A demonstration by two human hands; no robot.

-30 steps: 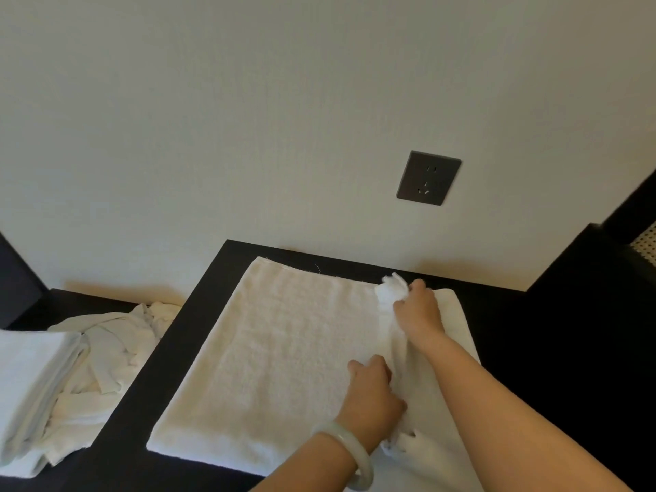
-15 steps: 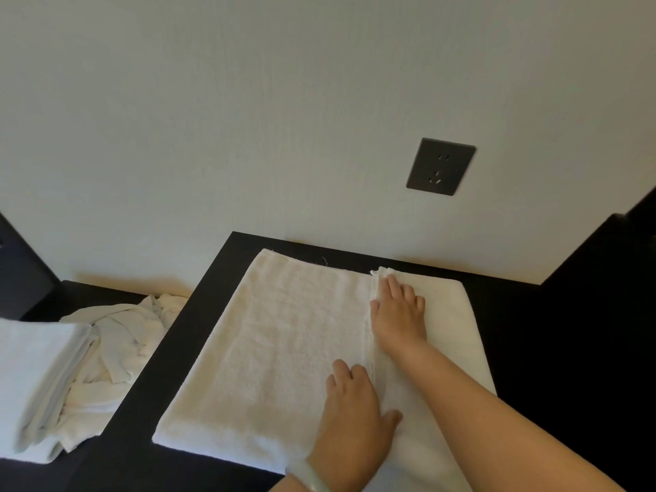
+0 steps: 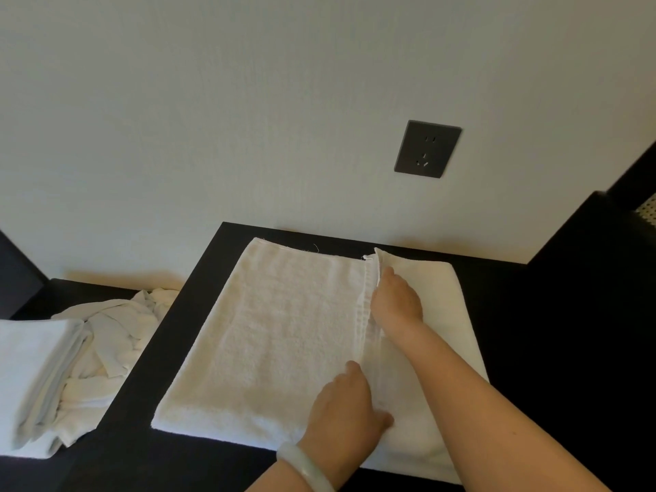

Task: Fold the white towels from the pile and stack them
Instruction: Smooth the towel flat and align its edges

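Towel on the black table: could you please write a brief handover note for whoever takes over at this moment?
Left hand rests flat on the towel at the flap's near end.
Right hand: fingers curl on the flap's far edge.
Done: right side folded in; folded stack at left.
To do: finish this fold, stack it, then the pile.

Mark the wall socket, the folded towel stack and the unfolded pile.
wall socket [image 3: 427, 149]: head view, centre of dark faceplate.
folded towel stack [image 3: 32, 363]: head view, flat top of uppermost towel.
unfolded pile [image 3: 113, 328]: head view, crumpled cloth at its middle.
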